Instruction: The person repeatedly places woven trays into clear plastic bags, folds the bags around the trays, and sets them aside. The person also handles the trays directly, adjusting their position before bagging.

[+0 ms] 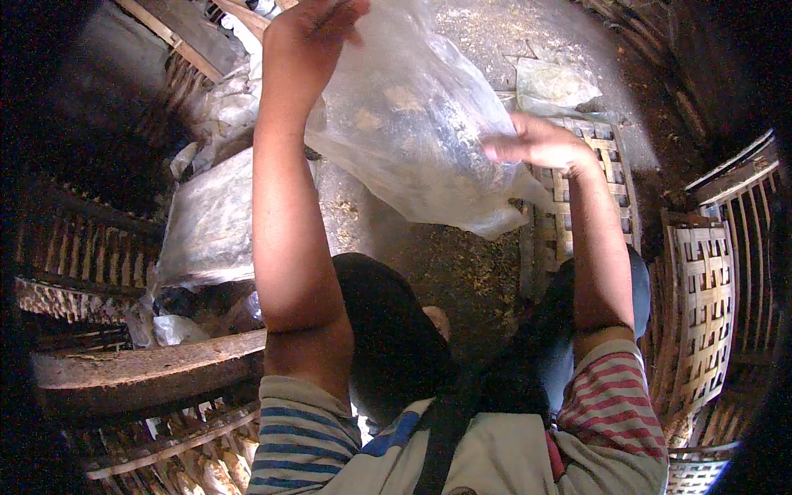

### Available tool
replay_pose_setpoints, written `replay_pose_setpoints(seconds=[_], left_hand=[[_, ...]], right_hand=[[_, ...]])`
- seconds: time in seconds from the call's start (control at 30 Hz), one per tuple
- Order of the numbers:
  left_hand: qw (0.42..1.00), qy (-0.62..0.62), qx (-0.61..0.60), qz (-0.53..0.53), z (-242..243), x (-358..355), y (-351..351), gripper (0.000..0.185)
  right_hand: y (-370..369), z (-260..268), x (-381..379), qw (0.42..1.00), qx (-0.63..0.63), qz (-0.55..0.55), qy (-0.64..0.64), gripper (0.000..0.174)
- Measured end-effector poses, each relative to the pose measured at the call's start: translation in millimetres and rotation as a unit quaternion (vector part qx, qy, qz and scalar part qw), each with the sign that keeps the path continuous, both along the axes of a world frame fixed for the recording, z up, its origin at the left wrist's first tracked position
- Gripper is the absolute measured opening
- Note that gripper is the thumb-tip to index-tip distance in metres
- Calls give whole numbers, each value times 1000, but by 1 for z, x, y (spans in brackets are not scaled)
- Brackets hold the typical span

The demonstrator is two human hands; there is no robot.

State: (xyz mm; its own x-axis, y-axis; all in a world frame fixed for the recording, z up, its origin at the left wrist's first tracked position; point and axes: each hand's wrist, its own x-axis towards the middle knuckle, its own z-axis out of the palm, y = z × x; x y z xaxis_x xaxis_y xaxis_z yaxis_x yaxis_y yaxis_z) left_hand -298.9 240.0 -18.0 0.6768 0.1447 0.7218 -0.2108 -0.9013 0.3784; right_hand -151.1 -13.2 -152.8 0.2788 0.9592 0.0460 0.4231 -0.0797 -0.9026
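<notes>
A large, cloudy plastic sheet or bag (408,117) hangs in the air before me, above the floor. My right hand (541,142) pinches its right edge between thumb and fingers. My left hand (325,21) is raised at the top of the view beside the sheet's upper left part; it is blurred, and whether its fingers hold the plastic cannot be told. Under my right forearm lies a woven bamboo panel (609,161). A smaller piece of clear plastic (554,83) rests on the ground just beyond that panel.
At the left lies a flat, plastic-covered stack or bundle (210,216), with crumpled plastic (226,105) behind it. A wooden beam (154,362) and slatted racks (93,247) are nearer on the left. Another woven bamboo panel (702,309) stands at the right. Debris litters the dirt floor (464,266).
</notes>
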Motion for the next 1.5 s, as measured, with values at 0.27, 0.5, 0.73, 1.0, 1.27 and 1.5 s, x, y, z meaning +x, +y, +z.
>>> replay_pose_setpoints(seconds=[0.27, 0.5, 0.73, 1.0, 1.27, 1.5], left_hand=[[994, -99, 1, 46, 0, -5, -11, 12], [992, -80, -99, 4, 16, -14, 23, 12], [984, -155, -52, 78, 23, -26, -29, 13], [986, -133, -42, 87, 38, -39, -39, 14], [965, -233, -4, 119, 45, -45, -31, 17], [945, -277, 62, 162, 66, -72, -8, 21]], right_hand=[[18, -41, 5, 970, -151, -111, -152, 48], [24, -14, -12, 1000, 4, 8, 27, 43], [32, -65, -1, 977, -172, -39, -121, 38], [46, -22, -25, 998, 53, -35, -22, 36], [33, -177, 1, 955, -161, -60, -242, 25], [36, -74, -11, 959, -172, -8, -224, 32]])
